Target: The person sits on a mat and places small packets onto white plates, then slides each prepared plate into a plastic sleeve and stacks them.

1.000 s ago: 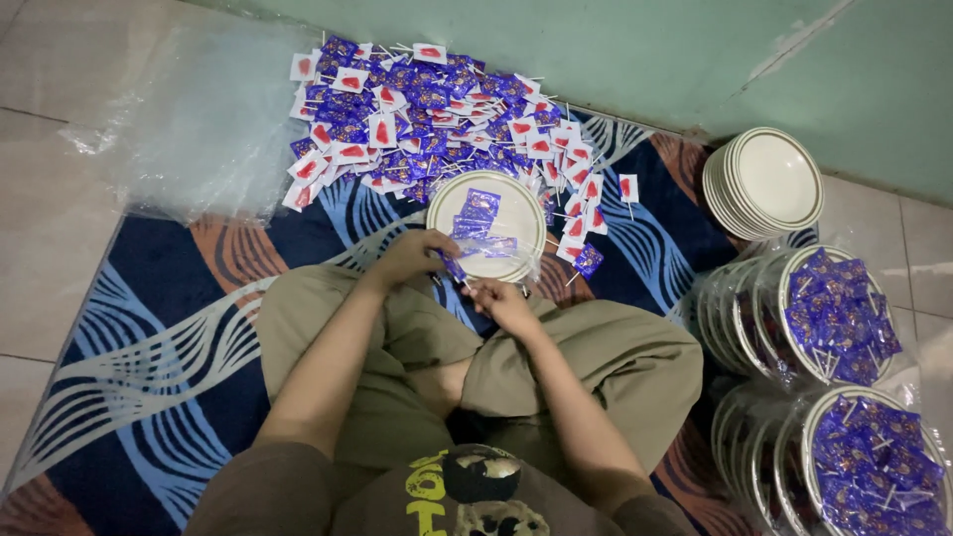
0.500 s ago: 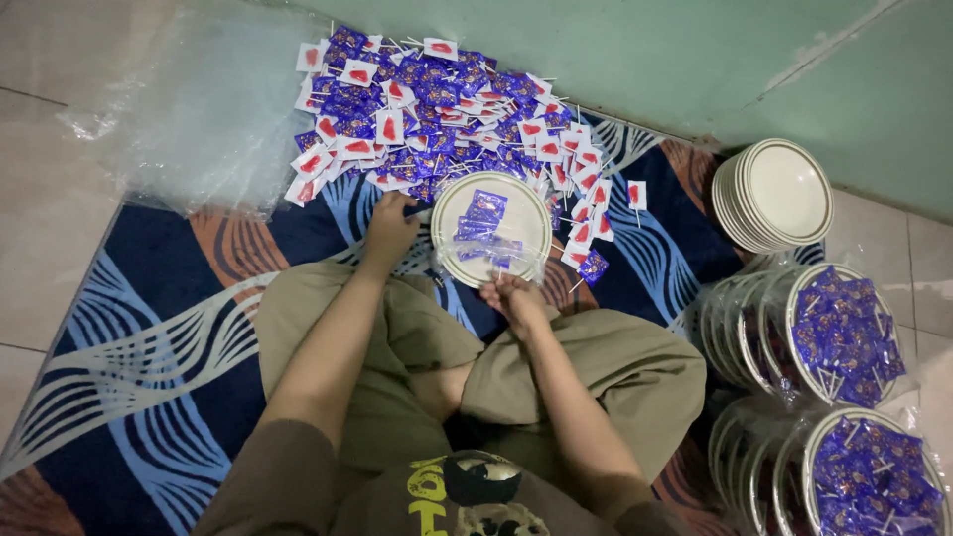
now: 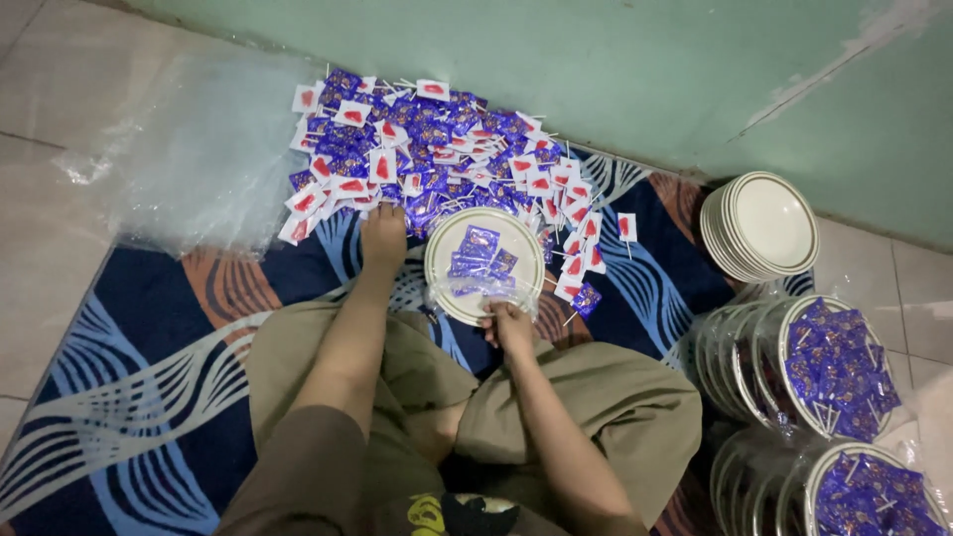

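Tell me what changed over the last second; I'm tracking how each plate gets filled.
The left hand left the plate and reached out to the pile of purple wrapped sweets on the mat. The right hand kept hold of the plate's near rim. The stack of empty plates and the filled, wrapped plates stayed put.

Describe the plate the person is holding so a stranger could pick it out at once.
Start at the blue wave-patterned mat by the green wall. In front of the seated person's knees, beside the pile of purple and white sachets, the right hand grips the near rim of a plate. Unlike the bare stack and the wrapped, filled plates at right, it lies alone, holding a few purple sachets.
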